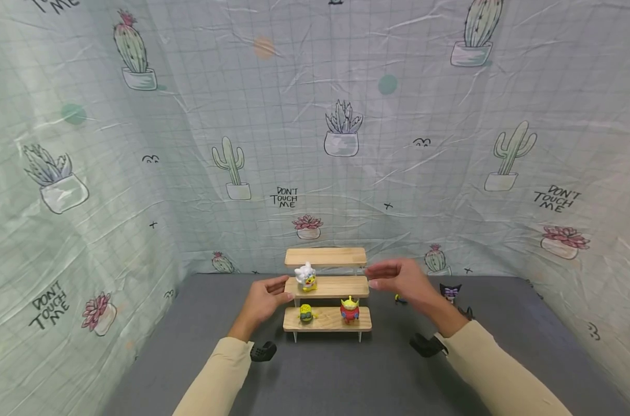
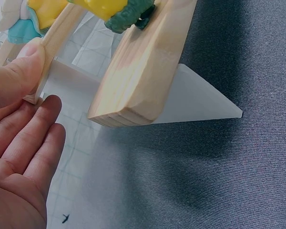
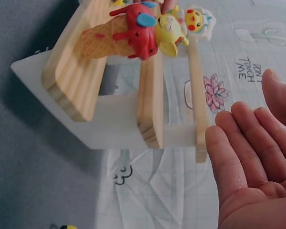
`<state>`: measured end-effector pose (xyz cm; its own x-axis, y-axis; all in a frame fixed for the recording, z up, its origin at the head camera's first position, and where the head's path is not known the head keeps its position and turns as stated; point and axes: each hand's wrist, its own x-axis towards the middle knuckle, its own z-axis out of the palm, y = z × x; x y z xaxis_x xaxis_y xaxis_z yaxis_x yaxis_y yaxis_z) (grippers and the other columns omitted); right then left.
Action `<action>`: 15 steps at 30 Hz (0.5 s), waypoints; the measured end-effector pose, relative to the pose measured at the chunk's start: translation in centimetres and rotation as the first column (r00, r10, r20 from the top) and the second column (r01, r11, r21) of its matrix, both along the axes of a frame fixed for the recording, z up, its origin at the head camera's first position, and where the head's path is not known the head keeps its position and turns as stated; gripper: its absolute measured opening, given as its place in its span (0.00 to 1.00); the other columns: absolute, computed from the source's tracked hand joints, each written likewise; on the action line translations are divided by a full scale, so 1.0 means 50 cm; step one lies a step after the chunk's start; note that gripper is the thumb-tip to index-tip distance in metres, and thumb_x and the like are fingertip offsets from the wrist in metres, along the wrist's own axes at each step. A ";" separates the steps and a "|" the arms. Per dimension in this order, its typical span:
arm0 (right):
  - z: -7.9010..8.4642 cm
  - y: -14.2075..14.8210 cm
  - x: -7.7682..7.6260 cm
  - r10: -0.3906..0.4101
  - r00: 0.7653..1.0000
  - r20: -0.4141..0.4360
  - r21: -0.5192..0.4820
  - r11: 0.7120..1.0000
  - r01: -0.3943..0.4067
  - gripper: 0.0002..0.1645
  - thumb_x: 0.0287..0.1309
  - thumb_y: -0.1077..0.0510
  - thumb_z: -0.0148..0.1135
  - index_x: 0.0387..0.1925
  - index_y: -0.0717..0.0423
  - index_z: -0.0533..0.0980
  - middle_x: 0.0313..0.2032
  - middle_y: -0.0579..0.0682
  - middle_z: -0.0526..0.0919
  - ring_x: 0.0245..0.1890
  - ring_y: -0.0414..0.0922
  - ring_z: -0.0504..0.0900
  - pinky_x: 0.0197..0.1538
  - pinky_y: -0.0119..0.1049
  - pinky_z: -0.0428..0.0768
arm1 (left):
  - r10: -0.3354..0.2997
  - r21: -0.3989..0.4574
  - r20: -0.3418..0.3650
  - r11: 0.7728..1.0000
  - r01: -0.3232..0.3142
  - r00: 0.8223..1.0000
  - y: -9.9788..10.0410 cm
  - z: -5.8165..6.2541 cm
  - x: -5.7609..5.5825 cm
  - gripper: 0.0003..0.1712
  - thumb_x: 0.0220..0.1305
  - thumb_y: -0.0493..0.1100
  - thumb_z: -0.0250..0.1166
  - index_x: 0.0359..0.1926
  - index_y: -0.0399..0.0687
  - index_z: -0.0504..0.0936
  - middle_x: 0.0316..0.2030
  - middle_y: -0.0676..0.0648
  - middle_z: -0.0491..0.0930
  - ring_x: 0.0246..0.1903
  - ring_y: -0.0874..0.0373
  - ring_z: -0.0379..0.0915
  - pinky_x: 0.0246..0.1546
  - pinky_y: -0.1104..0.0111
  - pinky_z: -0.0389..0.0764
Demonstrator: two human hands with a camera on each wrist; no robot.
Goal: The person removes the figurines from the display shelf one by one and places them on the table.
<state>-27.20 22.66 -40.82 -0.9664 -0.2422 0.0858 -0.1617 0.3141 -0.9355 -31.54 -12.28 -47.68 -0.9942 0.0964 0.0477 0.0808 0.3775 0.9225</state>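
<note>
A three-tier wooden display stand (image 1: pixel 328 286) with pale legs stands between my hands. My left hand (image 1: pixel 263 301) pinches the left end of its middle plank, the thumb (image 2: pixel 31 59) on top and the other fingers below. On that plank sits a white-topped yellow figurine (image 1: pixel 306 277). The bottom plank (image 2: pixel 138 86) carries a yellow-green figurine (image 1: pixel 306 313) at left and a red figurine with a yellow head (image 1: pixel 349 310) at right. Beside the stand's right end my right hand (image 1: pixel 400 282) is spread with straight fingers; contact cannot be told. Nothing lies in its palm.
A dark, purple-faced figurine (image 1: pixel 450 292) stands on the grey tabletop (image 1: pixel 341 381) right of the stand, partly behind my right arm. A small yellow-and-black item (image 1: pixel 400 299) is half hidden below that hand. Cactus-print sheeting (image 1: pixel 315 173) encloses the back and sides.
</note>
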 end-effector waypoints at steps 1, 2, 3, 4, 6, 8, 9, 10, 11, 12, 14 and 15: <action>0.002 -0.004 -0.001 0.003 1.000 0.001 -0.003 1.000 -0.003 0.23 0.65 0.62 0.70 0.60 0.65 0.81 0.59 0.66 0.85 0.58 0.54 0.87 0.57 0.43 0.90 | -0.002 0.003 -0.001 1.000 0.002 1.000 0.000 0.000 0.000 0.32 0.64 0.34 0.73 0.69 0.38 0.78 0.67 0.36 0.79 0.68 0.40 0.76 0.64 0.53 0.85; 0.003 -0.007 -0.002 0.011 1.000 -0.003 -0.005 1.000 -0.011 0.23 0.66 0.63 0.70 0.60 0.66 0.81 0.59 0.66 0.85 0.59 0.55 0.87 0.57 0.44 0.90 | -0.002 0.004 -0.001 1.000 0.002 1.000 0.000 0.000 0.000 0.32 0.64 0.34 0.73 0.69 0.37 0.77 0.67 0.36 0.79 0.68 0.40 0.76 0.64 0.53 0.85; 0.004 -0.010 -0.003 0.017 1.000 -0.005 -0.007 1.000 -0.017 0.23 0.66 0.63 0.69 0.60 0.66 0.81 0.59 0.66 0.85 0.60 0.57 0.86 0.57 0.44 0.90 | -0.002 0.005 -0.001 1.000 0.002 1.000 0.000 0.000 0.000 0.32 0.64 0.34 0.73 0.69 0.37 0.77 0.66 0.36 0.79 0.68 0.40 0.76 0.64 0.53 0.85; 0.005 -0.013 -0.004 0.020 1.000 -0.005 -0.011 1.000 -0.020 0.22 0.66 0.64 0.69 0.60 0.66 0.81 0.59 0.66 0.85 0.60 0.58 0.86 0.58 0.44 0.90 | -0.003 0.006 0.001 1.000 0.003 1.000 0.000 -0.001 0.000 0.33 0.64 0.34 0.73 0.69 0.37 0.77 0.66 0.36 0.79 0.68 0.40 0.76 0.64 0.53 0.85; 0.007 -0.019 -0.007 0.027 1.000 -0.007 -0.018 0.999 -0.027 0.22 0.65 0.64 0.69 0.60 0.66 0.81 0.59 0.65 0.85 0.61 0.60 0.85 0.58 0.45 0.90 | -0.005 0.003 0.002 1.000 0.005 1.000 0.000 -0.002 0.001 0.32 0.64 0.34 0.73 0.69 0.37 0.77 0.67 0.36 0.79 0.68 0.40 0.76 0.64 0.53 0.85; 0.010 -0.027 -0.010 0.045 0.999 -0.017 -0.025 0.999 -0.046 0.23 0.66 0.64 0.69 0.60 0.67 0.80 0.59 0.66 0.85 0.61 0.61 0.84 0.59 0.46 0.90 | -0.003 0.001 0.002 1.000 0.003 1.000 0.000 -0.002 0.001 0.32 0.65 0.35 0.73 0.69 0.37 0.77 0.67 0.36 0.78 0.68 0.39 0.75 0.64 0.54 0.84; 0.011 -0.031 -0.011 0.050 0.999 -0.019 -0.027 0.998 -0.051 0.23 0.66 0.64 0.69 0.61 0.67 0.80 0.59 0.66 0.85 0.62 0.62 0.84 0.59 0.46 0.89 | -0.002 0.001 0.000 1.000 0.002 1.000 0.000 -0.003 0.001 0.32 0.65 0.35 0.73 0.69 0.37 0.77 0.68 0.36 0.78 0.68 0.39 0.75 0.64 0.54 0.84; 0.013 -0.035 -0.012 0.055 0.998 -0.021 -0.029 0.998 -0.055 0.24 0.65 0.64 0.69 0.61 0.68 0.80 0.59 0.66 0.85 0.62 0.62 0.84 0.60 0.46 0.89 | -0.001 0.003 0.000 1.000 0.001 1.000 -0.001 -0.003 0.001 0.32 0.65 0.34 0.73 0.69 0.37 0.77 0.68 0.36 0.78 0.69 0.39 0.75 0.64 0.54 0.84; 0.014 -0.039 -0.014 0.063 0.998 -0.026 -0.031 0.997 -0.064 0.24 0.65 0.64 0.69 0.61 0.68 0.79 0.59 0.68 0.84 0.62 0.63 0.84 0.60 0.46 0.89 | 0.002 0.003 0.001 1.000 -0.002 1.000 -0.001 -0.002 0.001 0.32 0.65 0.35 0.73 0.69 0.37 0.78 0.68 0.37 0.78 0.69 0.40 0.75 0.64 0.54 0.84; 0.016 -0.043 -0.015 0.066 0.997 -0.026 -0.033 0.997 -0.067 0.24 0.65 0.64 0.69 0.61 0.69 0.79 0.59 0.68 0.84 0.62 0.63 0.83 0.60 0.46 0.89 | 0.003 0.005 0.001 1.000 -0.003 1.000 -0.001 -0.002 0.002 0.32 0.65 0.34 0.73 0.69 0.37 0.78 0.68 0.37 0.78 0.69 0.40 0.75 0.64 0.54 0.84; 0.018 -0.051 -0.016 0.070 0.997 -0.023 -0.037 0.997 -0.071 0.24 0.65 0.65 0.69 0.61 0.69 0.79 0.59 0.69 0.84 0.62 0.64 0.83 0.60 0.46 0.89 | 0.005 0.009 0.005 1.000 -0.005 1.000 -0.002 0.000 0.002 0.32 0.65 0.34 0.73 0.69 0.38 0.78 0.68 0.37 0.78 0.68 0.41 0.76 0.64 0.54 0.84; 0.019 -0.055 -0.017 0.070 0.997 -0.023 -0.039 0.997 -0.071 0.24 0.65 0.65 0.69 0.61 0.68 0.80 0.59 0.68 0.84 0.62 0.64 0.83 0.60 0.47 0.89 | 0.003 0.007 0.004 1.000 -0.003 1.000 -0.002 0.000 0.002 0.31 0.65 0.34 0.73 0.69 0.39 0.78 0.67 0.37 0.78 0.68 0.41 0.76 0.64 0.54 0.85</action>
<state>-28.04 19.91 -39.86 -0.9449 -0.3058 0.1170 -0.2021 0.2634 -0.9433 -31.44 -12.36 -47.67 -0.9947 0.0926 0.0440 0.0755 0.3711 0.9255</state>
